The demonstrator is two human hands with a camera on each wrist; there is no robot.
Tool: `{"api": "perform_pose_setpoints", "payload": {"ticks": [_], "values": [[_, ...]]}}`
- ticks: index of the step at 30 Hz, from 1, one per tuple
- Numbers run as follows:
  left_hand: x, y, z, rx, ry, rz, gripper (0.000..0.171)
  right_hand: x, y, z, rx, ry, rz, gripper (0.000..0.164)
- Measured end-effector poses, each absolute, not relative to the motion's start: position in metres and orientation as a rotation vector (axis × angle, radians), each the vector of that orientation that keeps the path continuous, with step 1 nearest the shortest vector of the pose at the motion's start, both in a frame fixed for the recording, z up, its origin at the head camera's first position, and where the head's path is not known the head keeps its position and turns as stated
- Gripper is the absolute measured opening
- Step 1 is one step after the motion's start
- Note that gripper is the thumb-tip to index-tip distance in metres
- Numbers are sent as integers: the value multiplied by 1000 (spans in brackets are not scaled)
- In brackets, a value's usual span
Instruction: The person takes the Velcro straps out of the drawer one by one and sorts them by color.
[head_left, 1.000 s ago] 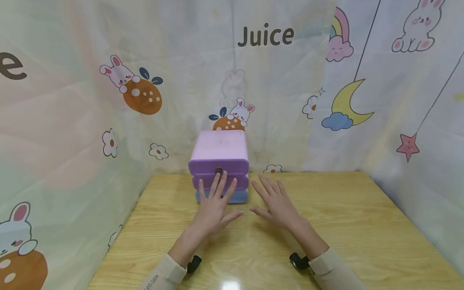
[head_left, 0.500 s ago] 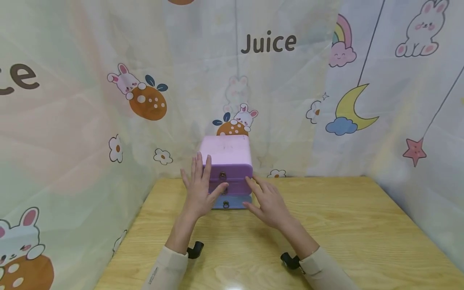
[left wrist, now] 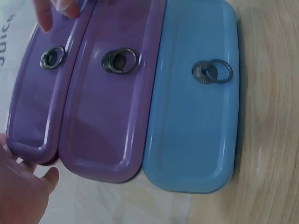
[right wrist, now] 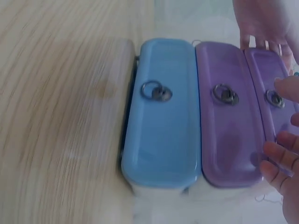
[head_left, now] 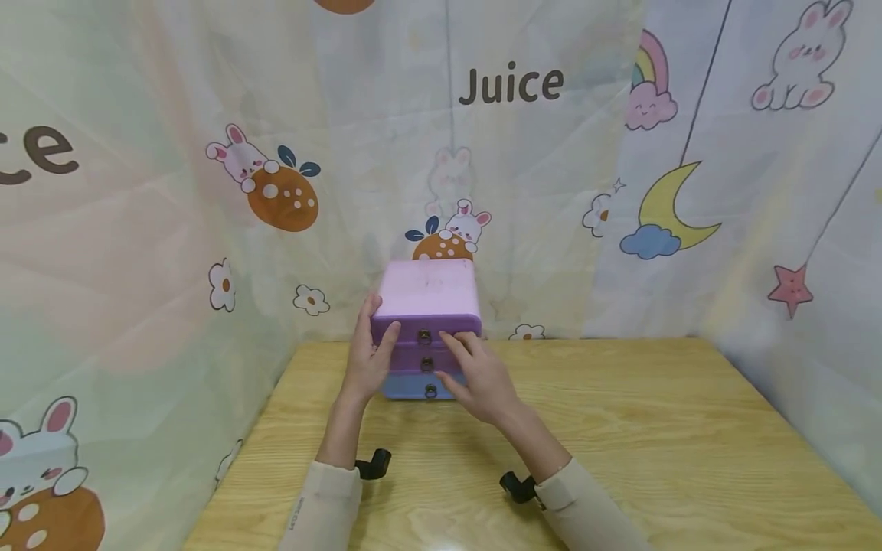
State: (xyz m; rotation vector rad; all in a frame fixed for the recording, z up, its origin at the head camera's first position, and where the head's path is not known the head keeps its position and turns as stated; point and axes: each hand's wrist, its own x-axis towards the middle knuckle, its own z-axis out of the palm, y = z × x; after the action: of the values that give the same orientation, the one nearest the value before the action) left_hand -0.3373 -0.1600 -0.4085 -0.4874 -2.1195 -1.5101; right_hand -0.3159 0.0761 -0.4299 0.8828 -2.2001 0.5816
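A small chest of three drawers stands on the table with a pale pink top. Its upper two drawer fronts are purple, and the blue drawer front is lowest. Each front bears a metal ring pull, such as the top one. My left hand rests against the chest's left side at the top drawer, thumb near the front. My right hand is before the right half of the fronts, fingers bent and spread near the top ring pull. Nothing shows between its thumb and fingers.
The wooden table extends in front of the chest and to both sides. A printed cloth backdrop hangs behind the chest and along the sides. Black wrist mounts jut inward from both sleeves.
My left hand has gone from in front of the drawers to the chest's left side. My right hand has moved left, from beside the chest to before the drawer fronts. The drawers remain closed.
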Motion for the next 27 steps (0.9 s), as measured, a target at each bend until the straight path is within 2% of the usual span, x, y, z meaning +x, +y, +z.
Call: {"api": "perform_pose_setpoints", "payload": {"ticks": [13,20,27], "values": [[-337,-163,-413,-435,-2051,-1746,69,-315,53,-425,945,-2277,606,66],[-322,-154,-395,-428,-2027,-1806,53,-313,48,-412,878,-2400,532,67],[-318,-152,-391,-436,-1990,-1885,49,-312,45,-403,866,-2436,459,58]]}}
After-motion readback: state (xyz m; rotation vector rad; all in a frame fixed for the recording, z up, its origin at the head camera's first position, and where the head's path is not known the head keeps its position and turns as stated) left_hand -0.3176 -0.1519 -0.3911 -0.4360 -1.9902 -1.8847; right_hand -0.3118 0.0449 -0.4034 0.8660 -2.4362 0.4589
